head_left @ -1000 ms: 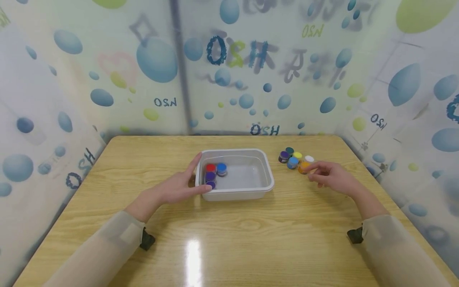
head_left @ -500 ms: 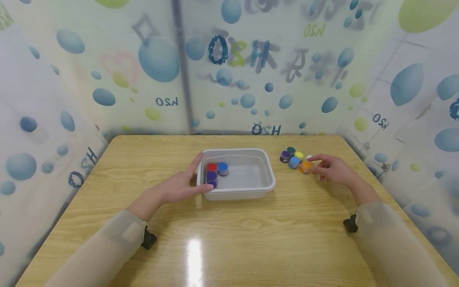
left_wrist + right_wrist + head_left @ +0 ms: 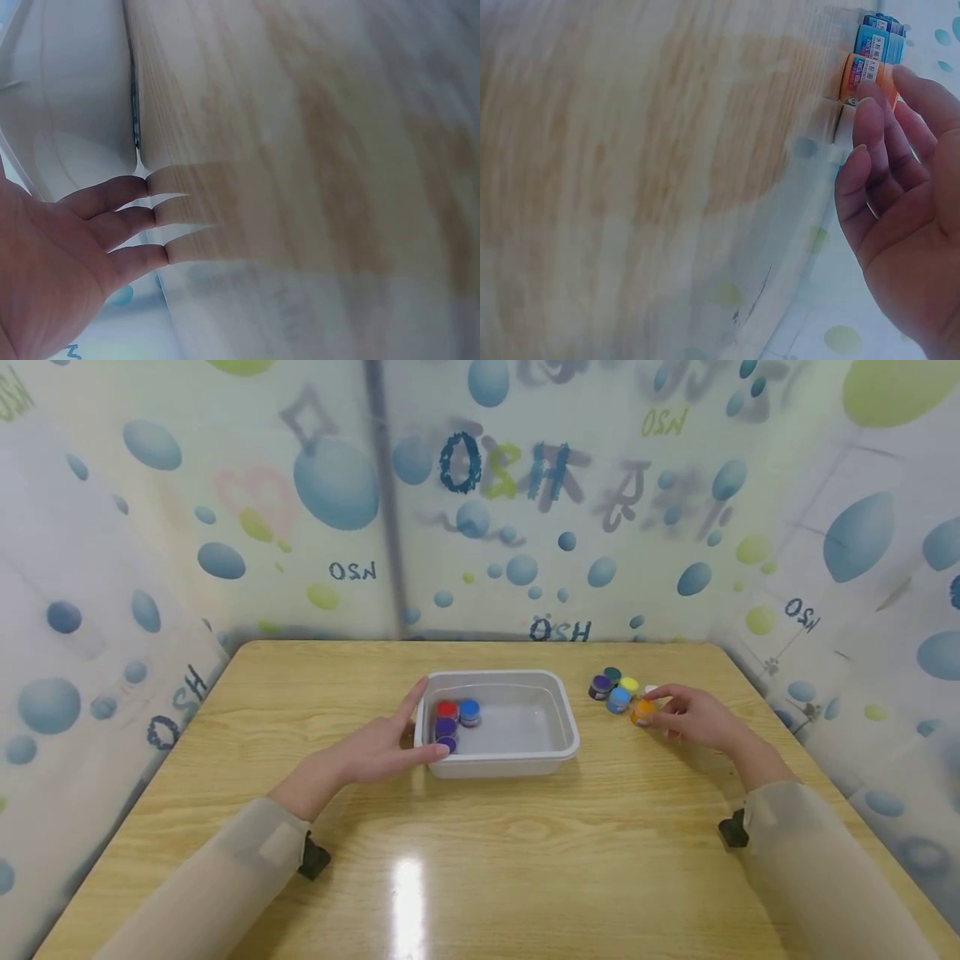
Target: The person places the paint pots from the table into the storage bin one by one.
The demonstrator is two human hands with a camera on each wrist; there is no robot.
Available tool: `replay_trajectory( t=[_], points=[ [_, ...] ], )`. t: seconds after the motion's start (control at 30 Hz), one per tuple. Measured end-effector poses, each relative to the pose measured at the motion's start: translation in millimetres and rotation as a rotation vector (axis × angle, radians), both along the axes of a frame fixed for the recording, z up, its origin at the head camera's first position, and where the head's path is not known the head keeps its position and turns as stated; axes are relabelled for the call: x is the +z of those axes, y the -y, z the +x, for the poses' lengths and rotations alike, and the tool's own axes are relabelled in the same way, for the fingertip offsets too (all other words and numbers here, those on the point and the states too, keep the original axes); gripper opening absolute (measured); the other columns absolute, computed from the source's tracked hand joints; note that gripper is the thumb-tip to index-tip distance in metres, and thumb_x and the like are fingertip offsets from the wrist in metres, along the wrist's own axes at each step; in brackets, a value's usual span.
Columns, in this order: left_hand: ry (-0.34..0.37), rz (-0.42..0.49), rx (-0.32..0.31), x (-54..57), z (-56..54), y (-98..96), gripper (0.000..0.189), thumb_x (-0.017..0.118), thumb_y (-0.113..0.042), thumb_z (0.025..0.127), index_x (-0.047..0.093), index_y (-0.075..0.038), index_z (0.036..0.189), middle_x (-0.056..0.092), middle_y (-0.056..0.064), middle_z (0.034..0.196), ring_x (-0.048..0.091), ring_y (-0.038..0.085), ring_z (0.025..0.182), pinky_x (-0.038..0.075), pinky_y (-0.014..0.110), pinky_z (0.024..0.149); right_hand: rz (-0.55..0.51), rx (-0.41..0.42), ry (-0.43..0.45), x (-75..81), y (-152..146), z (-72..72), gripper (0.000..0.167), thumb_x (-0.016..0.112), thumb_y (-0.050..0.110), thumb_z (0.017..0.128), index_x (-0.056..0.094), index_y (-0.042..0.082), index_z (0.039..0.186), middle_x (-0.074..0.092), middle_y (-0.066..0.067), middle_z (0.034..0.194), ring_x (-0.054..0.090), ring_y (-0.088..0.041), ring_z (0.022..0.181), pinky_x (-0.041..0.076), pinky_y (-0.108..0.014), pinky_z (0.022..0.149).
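I see the person's right hand (image 3: 697, 720) on the right side of the bench (image 3: 480, 852), thumb and forefinger bent into a narrow pinch on the orange paint jar (image 3: 641, 712); I cannot tell whether its base is off the wood. On my right wrist feed the remaining fingers curl loosely. That jar stands at the near right of a tight cluster: I make out a light blue jar (image 3: 618, 700) just to its left, then a dark purple jar (image 3: 600, 687), a dark green jar (image 3: 612, 676) and a yellow jar (image 3: 628, 686) farther back, and a white jar (image 3: 650, 691) half hidden by the forefinger.

The left hand (image 3: 367, 750) is spread wide at the left end of the white plastic box (image 3: 517, 767), thumb over the near rim, forefinger straight along the end. My left wrist feed shows three more fingers extended by the outer wall. Inside, at the left, I see a red jar (image 3: 446, 710), a blue jar (image 3: 470, 712) beside it, and two purple jars (image 3: 446, 727) lined up in front, the nearest close to the thumb tip.
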State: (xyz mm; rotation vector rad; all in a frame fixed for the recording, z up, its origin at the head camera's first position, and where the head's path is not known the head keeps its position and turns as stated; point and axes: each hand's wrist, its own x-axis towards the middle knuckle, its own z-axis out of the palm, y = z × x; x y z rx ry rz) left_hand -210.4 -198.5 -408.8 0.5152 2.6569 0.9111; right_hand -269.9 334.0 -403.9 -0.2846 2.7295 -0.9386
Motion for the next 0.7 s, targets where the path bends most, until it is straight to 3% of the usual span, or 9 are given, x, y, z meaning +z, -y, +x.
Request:
replay_trajectory(
  t=[0.2, 0.37, 0.57, 0.7],
  points=[
    [-0.003, 0.002, -0.01, -2.4, -1.5, -0.4, 0.121, 0.063, -0.079, 0.098, -0.017, -0.033, 0.176, 0.042, 0.032, 0.17, 0.055, 0.052, 0.148, 0.041, 0.067, 0.125, 0.034, 0.003, 0.02, -2.5, -3.0, 0.5, 0.054, 0.075, 0.036, 0.106, 0.061, 0.003, 0.146, 0.073, -0.013, 0.107, 0.066, -0.022, 0.082, 0.057, -0.032, 0.069],
    [0.009, -0.003, -0.002, -3.2, -0.7, -1.0, 0.12, 0.062, -0.081, 0.097, -0.018, -0.037, 0.175, 0.041, 0.03, 0.172, 0.053, 0.052, 0.15, 0.04, 0.067, 0.126, -0.002, 0.006, -0.005, -1.0, -2.8, 6.0, 0.051, 0.08, 0.036, 0.103, 0.063, 0.004, 0.139, 0.075, -0.012, 0.104, 0.069, -0.023, 0.08, 0.057, -0.032, 0.067],
    [-0.001, -0.009, -0.002, -2.7, 0.2, -1.4, 0.12, 0.061, -0.081, 0.097, -0.017, -0.034, 0.176, 0.042, 0.033, 0.17, 0.055, 0.054, 0.148, 0.041, 0.068, 0.125, -0.072, 0.052, -0.114, 20.3, 13.1, 18.5, 0.04, 0.079, 0.03, 0.104, 0.066, 0.007, 0.135, 0.077, -0.017, 0.104, 0.07, -0.029, 0.076, 0.057, -0.034, 0.066],
    [-0.004, -0.001, 0.006, -1.7, 0.1, -1.3, 0.119, 0.062, -0.08, 0.097, -0.017, -0.036, 0.175, 0.041, 0.032, 0.17, 0.055, 0.053, 0.148, 0.041, 0.067, 0.125, -0.098, 0.098, -0.152, 39.8, 36.3, 23.5, 0.039, 0.081, 0.03, 0.102, 0.067, 0.01, 0.133, 0.076, -0.014, 0.102, 0.069, -0.027, 0.076, 0.057, -0.033, 0.068]
  ],
)
